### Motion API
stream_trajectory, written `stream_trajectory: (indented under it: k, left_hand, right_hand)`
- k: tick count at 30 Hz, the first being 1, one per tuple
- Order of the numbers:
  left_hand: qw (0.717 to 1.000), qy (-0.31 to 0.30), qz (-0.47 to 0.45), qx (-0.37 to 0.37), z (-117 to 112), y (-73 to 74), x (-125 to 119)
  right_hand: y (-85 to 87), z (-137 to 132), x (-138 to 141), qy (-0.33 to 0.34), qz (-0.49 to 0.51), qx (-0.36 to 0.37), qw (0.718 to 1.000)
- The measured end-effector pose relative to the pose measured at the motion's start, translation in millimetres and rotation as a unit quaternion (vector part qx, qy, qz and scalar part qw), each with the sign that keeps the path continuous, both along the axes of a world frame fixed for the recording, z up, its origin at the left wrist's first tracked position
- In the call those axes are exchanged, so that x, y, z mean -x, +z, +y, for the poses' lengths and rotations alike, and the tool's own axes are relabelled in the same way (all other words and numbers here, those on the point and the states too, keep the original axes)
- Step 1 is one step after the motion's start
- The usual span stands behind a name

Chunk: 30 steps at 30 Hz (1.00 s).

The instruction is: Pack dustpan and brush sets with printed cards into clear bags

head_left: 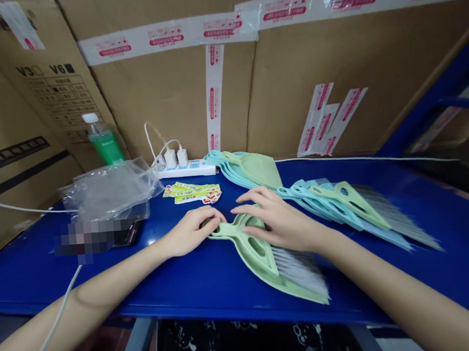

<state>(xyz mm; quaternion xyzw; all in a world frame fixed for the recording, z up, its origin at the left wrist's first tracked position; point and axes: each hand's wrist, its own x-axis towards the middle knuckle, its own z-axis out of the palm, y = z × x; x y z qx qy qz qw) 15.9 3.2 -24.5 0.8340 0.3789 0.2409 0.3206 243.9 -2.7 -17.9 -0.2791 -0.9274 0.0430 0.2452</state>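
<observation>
Near centre: left hand pinches smooth handle; right hand, fingers spread, touches wispy-bristled brush atop fan-shaped dustpan.

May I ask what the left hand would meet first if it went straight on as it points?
Past the green handle it touches, probably the right hand, though depth is unclear.

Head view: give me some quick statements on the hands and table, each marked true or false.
1. The left hand is at the handle end of a green dustpan. True.
2. The right hand is over a green brush lying on that dustpan. True.
3. That brush has black bristles. False: its bristles are pale grey.
4. A bottle is behind the plastic bags. True.
5. The bottle's cap is black. False: its cap is white.
</observation>
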Motion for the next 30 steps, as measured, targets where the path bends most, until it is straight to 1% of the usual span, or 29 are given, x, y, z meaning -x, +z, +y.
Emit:
stream_trajectory:
  k: [2,4,8,10,14,18,22,26,30]
  left_hand:
    - [1.000,-0.002,0.003,0.004,0.3,0.6,1.1]
    - [1.000,0.001,0.002,0.019,0.6,0.0,1.8]
    - [0.994,-0.001,-0.006,0.111,1.1,-3.0,2.6]
    - [0.990,-0.010,-0.010,0.138,1.5,-4.2,2.8]
    - [0.989,-0.031,-0.031,0.138,2.7,-4.8,3.1]
    - [0.990,-0.028,-0.038,0.132,2.6,-5.2,3.0]
    - [0.986,-0.030,-0.048,0.156,1.8,-6.8,2.1]
    - [0.979,-0.044,-0.059,0.189,2.4,-7.8,1.4]
    - [0.980,-0.063,-0.066,0.175,2.9,-6.6,0.4]
  right_hand:
    - [-0.2,3.0,-7.4,0.003,-0.043,0.008,0.999]
    - [-2.4,3.3,-8.5,0.005,-0.065,0.025,0.998]
    - [-8.6,-1.7,-0.2,-0.002,-0.082,0.037,0.996]
    - [-11.9,-3.9,3.6,-0.010,-0.082,0.033,0.996]
    - [-17.0,-4.0,5.4,-0.014,-0.085,0.039,0.996]
    - [-19.8,-2.9,5.2,-0.006,-0.089,0.058,0.994]
    - [-21.5,-4.2,7.1,-0.008,-0.082,0.077,0.994]
    - [-24.3,-6.8,9.9,-0.017,-0.083,0.078,0.993]
    - [-25.6,-8.5,11.7,-0.028,-0.093,0.063,0.993]
